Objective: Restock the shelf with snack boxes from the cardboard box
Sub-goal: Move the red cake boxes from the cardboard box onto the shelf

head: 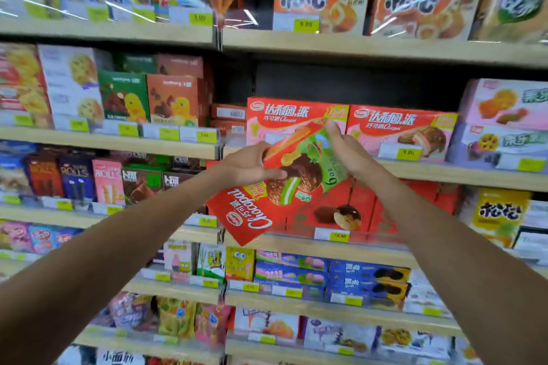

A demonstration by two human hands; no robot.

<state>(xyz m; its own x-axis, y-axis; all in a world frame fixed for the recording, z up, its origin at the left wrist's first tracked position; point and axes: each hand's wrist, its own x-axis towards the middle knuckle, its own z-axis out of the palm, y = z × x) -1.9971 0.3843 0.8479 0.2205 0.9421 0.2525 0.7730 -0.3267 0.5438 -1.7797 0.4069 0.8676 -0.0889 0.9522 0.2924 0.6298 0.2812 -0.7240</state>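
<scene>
Two hands on one tilted chocolate-pie box

Held up before the snack shelf (444,175), red chocolate-pie box (284,190) upside down and slanted, lowest corner pointing down-left. Left hand (246,166) clamped on the box's left edge, thumb laid across the printed front, fingers behind. Right hand (341,148) pinching the upper right corner. Box spanning the space between both grips, in front of the strawberry pie boxes (400,130) standing on the shelf

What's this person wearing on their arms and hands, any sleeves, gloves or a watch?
Nothing visible. The left forearm and right forearm are bare to the frame's edge, with no sleeve in view. The left hand and right hand have no gloves; no watch, bracelet or ring shows.
</scene>
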